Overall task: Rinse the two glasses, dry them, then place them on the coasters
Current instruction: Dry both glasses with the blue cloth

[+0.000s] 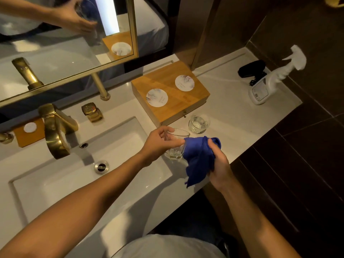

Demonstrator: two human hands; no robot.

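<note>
My left hand (160, 144) grips a clear glass (176, 146) by its rim, above the counter just right of the sink. My right hand (217, 164) holds a blue cloth (199, 161) pressed against that glass's right side. A second clear glass (198, 124) stands upright on the white counter, just in front of the wooden box (186, 107). Two round white coasters lie on the box's lid, the left coaster (157, 97) and the right coaster (184, 82), both bare.
A white sink (46, 183) with a brass faucet (55, 131), a brass handle (92, 111) and a drain plug (101, 166) lies to the left. A white spray bottle (270, 82) and a black object (251, 68) stand at the counter's far right. A mirror (55, 43) hangs behind.
</note>
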